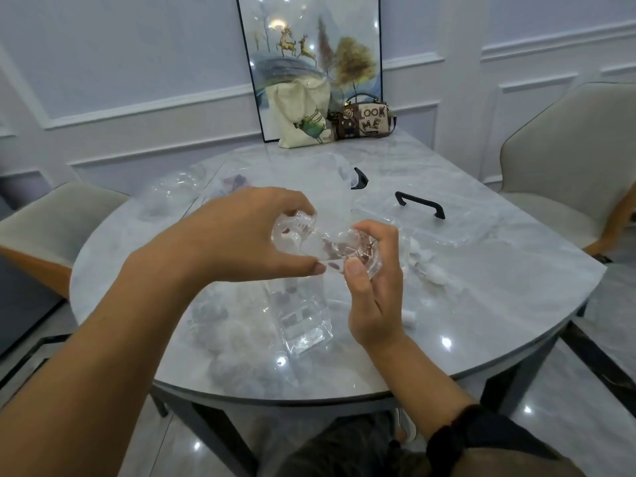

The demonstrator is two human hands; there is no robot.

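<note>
**Holding a clear plastic packet [320,241] in both hands above the table [499,287]**

Head view: the left hand [247,235] comes in from the lower left. Its fingers are curled over the top of the packet's left end and its thumb is pressed in from below, so that end is pinched. The right hand [375,270] grips the other end, with the thumb on the near side and the fingers bent round the far side. The packet is crumpled and sits between the two hands, lifted clear of the marble top, with small reddish-brown bits showing through it. Directly below it, a clear upright pouch [299,315] stands on the table near the front edge.

More clear plastic lies around it, too glassy to make out piece by piece. Two black handles [420,204] rise from transparent boxes further back. At the far edge a cream tote bag [303,115] and a small handbag [364,120] lean against a framed picture [309,39]. A pale chair [568,160] stands at the right. A black band [447,438] circles the right forearm.
</note>
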